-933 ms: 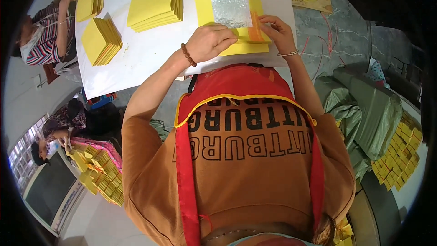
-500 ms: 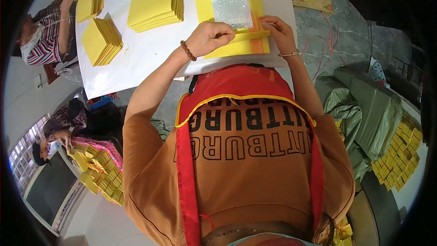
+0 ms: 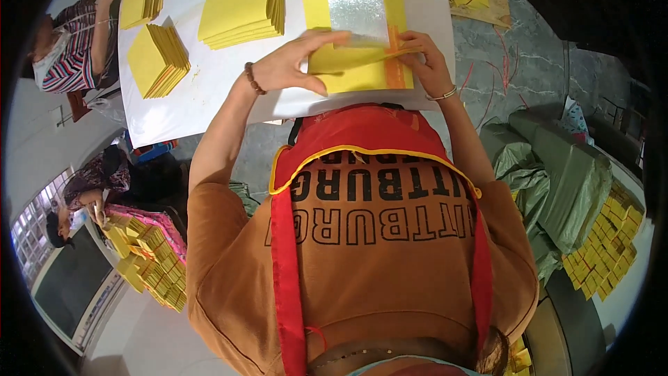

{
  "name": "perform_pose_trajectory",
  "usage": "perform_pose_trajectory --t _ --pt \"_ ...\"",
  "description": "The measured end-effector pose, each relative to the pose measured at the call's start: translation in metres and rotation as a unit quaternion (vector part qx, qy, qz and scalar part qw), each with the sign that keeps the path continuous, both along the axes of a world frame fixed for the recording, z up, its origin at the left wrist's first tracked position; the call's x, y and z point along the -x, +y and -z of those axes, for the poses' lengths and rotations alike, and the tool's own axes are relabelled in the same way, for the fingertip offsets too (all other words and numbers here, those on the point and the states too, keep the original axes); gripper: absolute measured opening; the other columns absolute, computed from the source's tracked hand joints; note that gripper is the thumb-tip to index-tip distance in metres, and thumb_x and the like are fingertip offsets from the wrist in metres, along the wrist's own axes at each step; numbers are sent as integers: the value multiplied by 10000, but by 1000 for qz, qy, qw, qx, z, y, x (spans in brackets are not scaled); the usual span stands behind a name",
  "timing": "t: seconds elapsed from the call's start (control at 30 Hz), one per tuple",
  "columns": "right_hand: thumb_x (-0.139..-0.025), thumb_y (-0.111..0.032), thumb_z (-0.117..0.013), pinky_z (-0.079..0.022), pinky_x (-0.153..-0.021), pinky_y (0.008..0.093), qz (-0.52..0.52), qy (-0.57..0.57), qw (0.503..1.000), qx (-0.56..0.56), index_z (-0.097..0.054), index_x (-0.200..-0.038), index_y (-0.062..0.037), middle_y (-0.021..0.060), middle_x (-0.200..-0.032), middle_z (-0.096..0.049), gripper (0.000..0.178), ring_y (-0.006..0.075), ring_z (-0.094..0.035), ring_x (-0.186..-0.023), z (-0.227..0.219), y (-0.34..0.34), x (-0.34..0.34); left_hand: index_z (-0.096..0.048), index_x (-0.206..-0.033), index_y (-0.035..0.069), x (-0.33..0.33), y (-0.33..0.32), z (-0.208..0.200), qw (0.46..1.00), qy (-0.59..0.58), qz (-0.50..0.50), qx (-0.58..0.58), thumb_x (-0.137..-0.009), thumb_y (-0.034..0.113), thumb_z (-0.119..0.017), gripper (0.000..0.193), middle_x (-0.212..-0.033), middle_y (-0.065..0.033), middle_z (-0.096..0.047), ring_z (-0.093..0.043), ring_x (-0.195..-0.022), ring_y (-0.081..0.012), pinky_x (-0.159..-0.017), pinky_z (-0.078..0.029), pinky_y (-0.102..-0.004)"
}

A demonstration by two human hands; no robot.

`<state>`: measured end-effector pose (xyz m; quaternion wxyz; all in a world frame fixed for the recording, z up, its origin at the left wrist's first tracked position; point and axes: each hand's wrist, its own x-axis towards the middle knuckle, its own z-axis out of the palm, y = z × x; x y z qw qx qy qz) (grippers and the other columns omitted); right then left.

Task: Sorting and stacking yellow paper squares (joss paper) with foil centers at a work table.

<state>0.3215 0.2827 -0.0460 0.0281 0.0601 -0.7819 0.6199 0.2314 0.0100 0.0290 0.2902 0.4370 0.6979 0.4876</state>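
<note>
A yellow paper sheet (image 3: 314,0) lies on the white table in front of me. On it are a silver foil square (image 3: 358,14) and an orange band at the right. A raised edge of yellow paper (image 3: 365,61), curved and slightly blurred, crosses the sheet below the foil. My right hand (image 3: 428,66) pinches its right end, thumb and fingers closed. My left hand (image 3: 289,66) is at the sheet's left edge, thumb and fingers spread apart, nothing seen in its grasp; its fingertips are blurred near the foil's lower left corner.
Folded yellow paper stacks stand on the white table (image 3: 229,90): one stack (image 3: 236,10) left of the sheet, others further left. Co-workers sit at the far left and lower left. Yellow bundles lie on a board (image 3: 494,0) at upper right; green plastic-covered goods (image 3: 557,174) stand right.
My left hand has let go of the paper strip, opened and moved left. My right hand stays at the strip's right end, and the strip now bows upward.
</note>
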Motion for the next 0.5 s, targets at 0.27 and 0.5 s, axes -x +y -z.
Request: perform_pose_trajectory --t 0.27,0.5 --pt "-709 -71 -656 -356 -931 391 -18 160 963 -217 -607 -939 -91 60 -1121 -558 235 278 -479 -1088 -6 5 24 -590 -1080 105 -2 -9 29 936 308 -135 110 -706 145 -638 378 -1173 -95 -529 -428 -1121 -306 -929 -366 -393" --pt "-753 -85 -625 -438 -755 308 -39 2 990 -137 -622 -922 -93 47 -919 -639 169 219 -601 -872 -34 5 51 -603 -992 63 4 1 24 936 234 -235 121 -779 163 -596 236 -1002 -121 -583 -528 -904 -279 -763 -430 -359"
